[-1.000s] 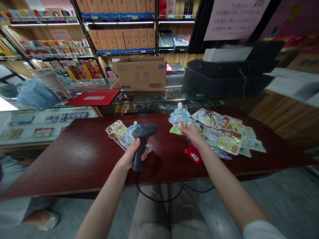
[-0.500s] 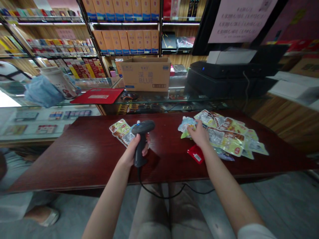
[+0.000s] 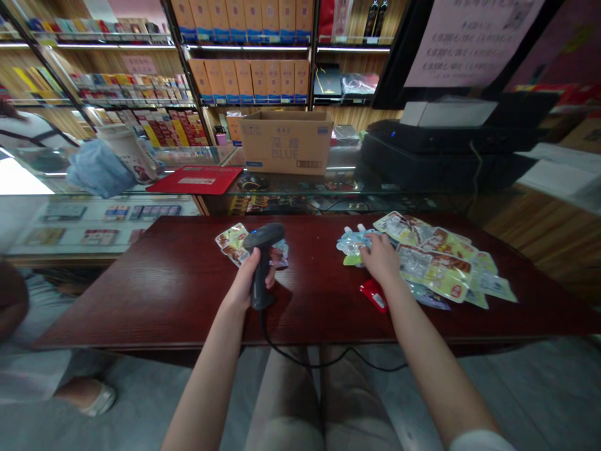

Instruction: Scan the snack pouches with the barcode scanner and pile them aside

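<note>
A dark red wooden worktop (image 3: 141,294) carried a cardboard box (image 3: 285,142) printed "BLUE" on the far glass counter. The right hand (image 3: 382,261) pressed on a pale blue spouted pouch (image 3: 350,242) left of the snack packets (image 3: 436,263). The left hand (image 3: 247,283) gripped an upright black barcode scanner (image 3: 261,263).

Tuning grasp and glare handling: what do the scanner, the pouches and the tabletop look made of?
Scanner in the left hand: dark matte moulded plastic, by its even dull surface. Pouches under the right hand: thin glossy printed film, crinkled, catching highlights. Tabletop: dark red wood or veneer, grain visible, semi-gloss sheen.
</note>
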Tool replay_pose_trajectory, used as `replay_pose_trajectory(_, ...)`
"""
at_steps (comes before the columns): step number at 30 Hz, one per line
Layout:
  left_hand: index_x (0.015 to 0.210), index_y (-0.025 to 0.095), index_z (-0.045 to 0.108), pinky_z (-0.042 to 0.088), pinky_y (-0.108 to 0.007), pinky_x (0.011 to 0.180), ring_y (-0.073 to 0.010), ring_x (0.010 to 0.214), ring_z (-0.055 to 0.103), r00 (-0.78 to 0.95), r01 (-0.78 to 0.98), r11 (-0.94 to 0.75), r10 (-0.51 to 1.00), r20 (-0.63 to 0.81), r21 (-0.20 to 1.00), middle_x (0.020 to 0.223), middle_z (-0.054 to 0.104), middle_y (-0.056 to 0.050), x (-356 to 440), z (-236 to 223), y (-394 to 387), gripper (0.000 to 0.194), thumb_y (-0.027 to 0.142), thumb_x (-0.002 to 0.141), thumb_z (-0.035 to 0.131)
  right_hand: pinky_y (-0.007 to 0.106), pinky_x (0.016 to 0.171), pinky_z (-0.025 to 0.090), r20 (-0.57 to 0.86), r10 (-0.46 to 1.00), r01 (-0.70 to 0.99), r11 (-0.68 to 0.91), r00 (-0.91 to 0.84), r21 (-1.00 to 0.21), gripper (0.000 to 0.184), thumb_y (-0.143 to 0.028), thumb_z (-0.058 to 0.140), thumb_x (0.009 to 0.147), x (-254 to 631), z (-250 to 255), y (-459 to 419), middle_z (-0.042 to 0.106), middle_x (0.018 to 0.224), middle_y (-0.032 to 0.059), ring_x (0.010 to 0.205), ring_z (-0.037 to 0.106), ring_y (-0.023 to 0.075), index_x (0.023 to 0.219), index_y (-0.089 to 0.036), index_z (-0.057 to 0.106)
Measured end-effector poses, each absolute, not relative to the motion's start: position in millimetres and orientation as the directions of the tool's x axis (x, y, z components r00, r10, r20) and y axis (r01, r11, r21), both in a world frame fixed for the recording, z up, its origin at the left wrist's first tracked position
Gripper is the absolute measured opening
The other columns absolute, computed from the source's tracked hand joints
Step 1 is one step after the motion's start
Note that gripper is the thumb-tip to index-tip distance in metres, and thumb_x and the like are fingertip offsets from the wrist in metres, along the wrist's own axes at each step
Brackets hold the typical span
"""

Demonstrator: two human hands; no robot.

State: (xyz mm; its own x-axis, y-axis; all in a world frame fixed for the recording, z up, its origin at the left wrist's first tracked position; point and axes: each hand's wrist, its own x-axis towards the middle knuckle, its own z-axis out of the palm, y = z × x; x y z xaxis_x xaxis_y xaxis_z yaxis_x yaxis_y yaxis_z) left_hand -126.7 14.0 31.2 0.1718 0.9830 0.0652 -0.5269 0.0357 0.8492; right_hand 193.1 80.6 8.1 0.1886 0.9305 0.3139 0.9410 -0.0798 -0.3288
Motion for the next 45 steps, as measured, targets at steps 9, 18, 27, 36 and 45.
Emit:
replay_pose_trajectory(9, 0.093, 0.013, 0.059, 0.037, -0.020, 0.037, -0.0046, 0.040, 0.043, 0.074, -0.611, 0.026, 0.997, 0.024, 0.791, 0.072, 0.062, 0.000, -147, 22, 11, 0.060, 0.066, 0.071, 0.078, 0.046, 0.103, 0.046, 0.428, 0.898, 0.816, 0.323, -0.104, -0.479, 0.029, -0.025, 0.051, 0.089, 147, 2, 82, 0.064, 0.119, 0.0141, 0.117, 0.060, 0.0305, 0.116, -0.019, 0.061)
replay_pose_trajectory(18, 0.089, 0.015, 0.058, 0.034, -0.019, 0.036, -0.0042, 0.039, 0.041, 0.046, -0.631, 0.003, 0.998, 0.033, 0.775, 0.066, 0.057, 0.003, -151, 22, 9, 0.056, 0.067, 0.075, 0.074, 0.043, 0.095, 0.050, 0.102, 0.969, 0.662, 0.230, -0.226, -0.713, 0.067, -0.051, 0.073, 0.081, 32, 7, 109, 0.067, 0.128, 0.0183, 0.110, 0.068, 0.0297, 0.135, -0.019, 0.050)
replay_pose_trajectory(27, 0.087, 0.014, 0.059, 0.035, -0.019, 0.036, -0.0044, 0.040, 0.042, 0.019, -0.651, -0.022, 0.999, 0.044, 0.759, 0.067, 0.058, 0.003, -158, 16, 10, 0.056, 0.066, 0.072, 0.077, 0.055, 0.107, 0.037, 0.102, 0.974, 0.784, 0.223, -0.201, -0.580, 0.086, -0.058, 0.079, 0.070, 12, -18, 109, 0.058, 0.140, 0.0195, 0.131, 0.050, 0.0415, 0.140, -0.018, 0.049)
replay_pose_trajectory(36, 0.088, 0.014, 0.061, 0.037, -0.020, 0.035, -0.0052, 0.040, 0.044, 0.066, -0.630, 0.016, 0.997, 0.032, 0.776, 0.067, 0.060, 0.002, -156, 10, 14, 0.057, 0.065, 0.070, 0.079, 0.047, 0.106, 0.041, 0.014, 0.983, 0.728, 0.145, -0.183, -0.670, 0.092, -0.039, 0.088, 0.054, 32, -19, 119, 0.054, 0.131, 0.0203, 0.130, 0.050, 0.0382, 0.135, -0.012, 0.052)
replay_pose_trajectory(45, 0.089, 0.014, 0.060, 0.036, -0.018, 0.036, -0.0043, 0.041, 0.042, 0.147, -0.637, 0.089, 0.989, 0.008, 0.766, 0.067, 0.057, 0.002, -153, 15, 11, 0.051, 0.062, 0.079, 0.074, 0.050, 0.099, 0.051, 0.092, 0.990, 0.202, 0.112, -0.106, -0.973, 0.086, -0.020, 0.084, 0.047, 83, -27, 122, 0.059, 0.116, 0.0047, 0.108, 0.062, 0.0264, 0.123, -0.025, 0.044)
